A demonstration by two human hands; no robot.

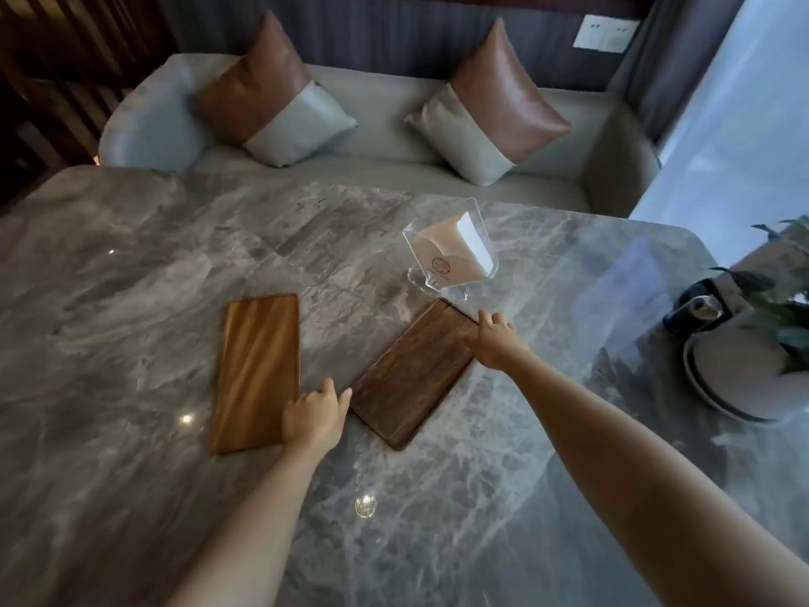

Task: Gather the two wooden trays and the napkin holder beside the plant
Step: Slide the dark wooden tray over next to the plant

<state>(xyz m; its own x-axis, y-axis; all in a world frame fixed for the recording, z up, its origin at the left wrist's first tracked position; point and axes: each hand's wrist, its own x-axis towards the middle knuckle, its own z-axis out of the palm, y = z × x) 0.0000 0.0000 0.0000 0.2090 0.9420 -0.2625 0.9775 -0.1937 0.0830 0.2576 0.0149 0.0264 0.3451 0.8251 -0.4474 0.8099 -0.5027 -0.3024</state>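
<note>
1. Right hand (492, 339) is out over the far right corner of the dark wooden tray (416, 372), fingers curled down on the tray's edge; it touches the wood, but whether it actually grips the rim I cannot tell.
2. Left hand (313, 416) sits low between the two trays, palm down, fingers loosely spread and unclenched; its knuckle side lies against the near right edge of the light wooden tray (258, 370), and the thumb reaches toward the dark tray's near corner.
3. Both trays lie flat on the grey marble surface (131, 278): the light one runs nearly straight away from the camera, the dark one is turned at a diagonal, and a wedge of bare marble separates them.
4. Just beyond the dark tray's far corner stands the clear napkin holder (451, 251), upright on its foot, packed with pale napkins, close to the right hand but apart from it.
5. Off at the right edge, well apart from the trays, is the plant (783, 308), green leaves over a white pot with a dark band.
6. Behind the surface runs a pale sofa (385, 120) carrying two brown-and-grey cushions (271, 94).
</note>
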